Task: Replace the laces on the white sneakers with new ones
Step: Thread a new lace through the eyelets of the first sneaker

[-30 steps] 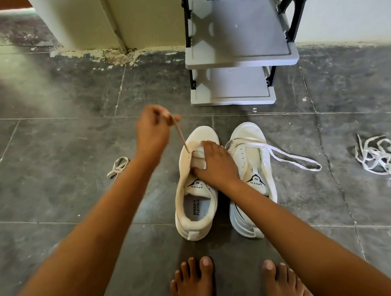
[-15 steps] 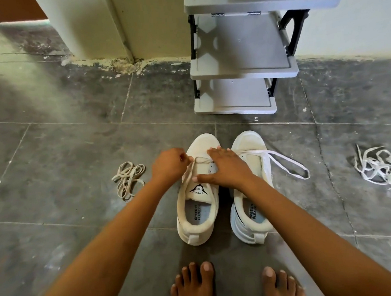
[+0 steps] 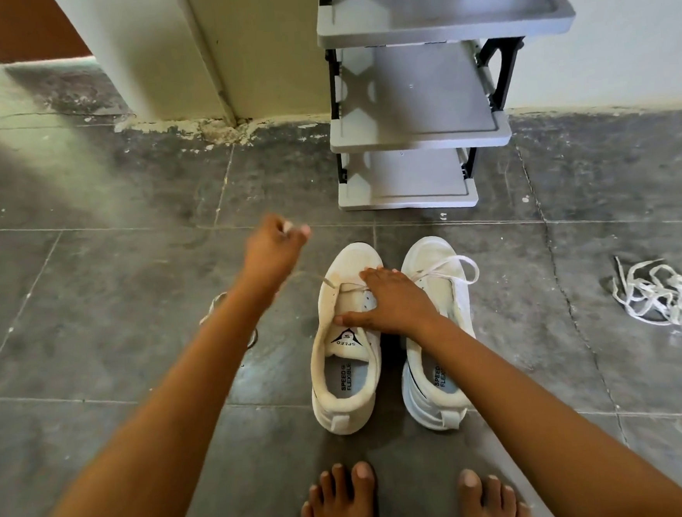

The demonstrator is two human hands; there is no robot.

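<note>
The left hand pinches a taut lace running from the left sneaker. The right hand lies flat, fingers straight, on its tongue.

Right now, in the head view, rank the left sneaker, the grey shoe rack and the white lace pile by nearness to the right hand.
1. left sneaker: under the right hand, touched.
2. grey shoe rack: ahead, by the wall.
3. white lace pile: far right on the floor.

"SPEED FLEXIBLE" on both sneakers' insoles; "SPEED" on left tongue.
</note>
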